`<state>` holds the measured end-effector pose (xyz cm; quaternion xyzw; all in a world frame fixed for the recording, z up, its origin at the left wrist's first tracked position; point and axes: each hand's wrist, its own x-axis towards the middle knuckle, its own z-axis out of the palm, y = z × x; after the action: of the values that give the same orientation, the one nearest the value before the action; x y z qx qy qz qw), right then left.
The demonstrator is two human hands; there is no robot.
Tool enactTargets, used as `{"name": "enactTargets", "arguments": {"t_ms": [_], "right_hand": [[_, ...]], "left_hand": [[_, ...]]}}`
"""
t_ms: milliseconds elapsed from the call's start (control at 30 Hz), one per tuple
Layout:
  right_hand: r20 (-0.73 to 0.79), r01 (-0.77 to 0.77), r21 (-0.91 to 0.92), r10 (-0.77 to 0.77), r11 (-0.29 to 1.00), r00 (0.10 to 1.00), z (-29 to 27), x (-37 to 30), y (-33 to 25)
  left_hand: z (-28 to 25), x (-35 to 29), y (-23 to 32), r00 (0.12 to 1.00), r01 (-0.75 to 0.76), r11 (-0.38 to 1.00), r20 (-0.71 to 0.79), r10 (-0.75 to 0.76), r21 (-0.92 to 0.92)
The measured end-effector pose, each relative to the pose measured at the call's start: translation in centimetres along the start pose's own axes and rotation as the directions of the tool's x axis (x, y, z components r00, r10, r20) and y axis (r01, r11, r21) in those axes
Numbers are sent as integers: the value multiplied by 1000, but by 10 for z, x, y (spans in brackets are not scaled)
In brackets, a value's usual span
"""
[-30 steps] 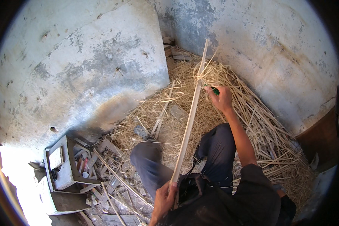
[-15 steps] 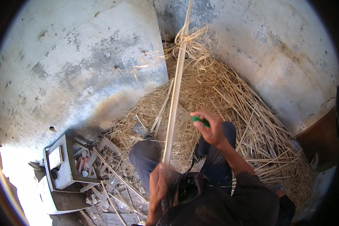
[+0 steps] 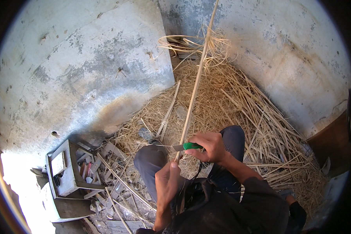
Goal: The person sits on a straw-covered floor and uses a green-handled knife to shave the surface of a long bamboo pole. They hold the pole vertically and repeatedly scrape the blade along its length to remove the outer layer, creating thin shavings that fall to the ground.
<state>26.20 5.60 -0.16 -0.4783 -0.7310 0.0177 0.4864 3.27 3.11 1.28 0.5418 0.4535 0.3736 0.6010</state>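
Near my left knee, my left hand point(image 3: 168, 182) grips the near end of a long pale bamboo strip point(image 3: 195, 91). The strip slants away from me up to the far corner, with a tangle of thin curled shavings point(image 3: 218, 48) around its far part. My right hand point(image 3: 211, 147) is closed on the green handle of a knife point(image 3: 192, 146). Its short grey blade lies across the strip, just beyond my left thumb. Whether the edge bites into the strip is too small to tell.
Straw-like shavings point(image 3: 210, 91) cover the floor ahead, with a heap of split strips point(image 3: 257, 121) along the right wall. A broken whitish box frame point(image 3: 69, 171) stands at the left among wood scraps. Two stained walls point(image 3: 105, 58) meet at the far corner.
My right hand has brought the knife down and left onto the strip near my left hand. The strip's far end has swung right, and it now shows a narrower side.
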Motion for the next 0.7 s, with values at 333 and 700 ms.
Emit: {"name": "enactTargets", "arguments": {"t_ms": [333,700], "right_hand": [[-31,51,-80,-54,995,998,-4,5,1],[-34,55,-117,-59,992,998,-8,7,2]], "left_hand": [[2,3,-5,978,-135,977,-136,158,163],[6,4,2,961,-189,962,-165,223,199]]}}
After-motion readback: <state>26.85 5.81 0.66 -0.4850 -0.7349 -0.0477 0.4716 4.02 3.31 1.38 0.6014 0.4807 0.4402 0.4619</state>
